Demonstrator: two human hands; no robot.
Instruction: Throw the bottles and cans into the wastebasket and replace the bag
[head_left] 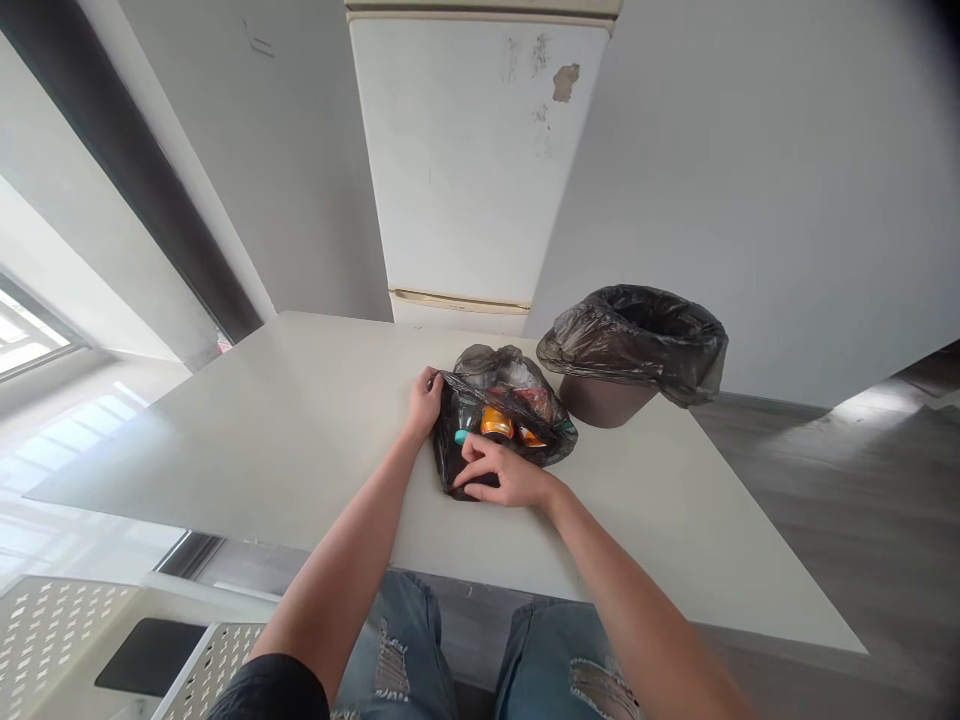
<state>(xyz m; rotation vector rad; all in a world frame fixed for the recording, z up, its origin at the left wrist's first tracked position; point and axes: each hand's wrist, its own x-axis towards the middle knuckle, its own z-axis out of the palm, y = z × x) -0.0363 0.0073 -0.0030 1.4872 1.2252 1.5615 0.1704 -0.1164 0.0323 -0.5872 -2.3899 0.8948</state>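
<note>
A black plastic bag (525, 400) lies on the white table (300, 430), filled with rubbish; orange and red items and a teal piece show through its open top. My left hand (424, 400) pinches the bag's left edge. My right hand (501, 472) is curled over the bag's near edge, fingers gripping the plastic.
A brown bin (609, 400) lined with a black bag (637, 335) stands on the table just right of the bag. A white fridge (472, 160) stands behind the table. White perforated chairs (52, 630) are at lower left. My knees in torn jeans are below the table edge.
</note>
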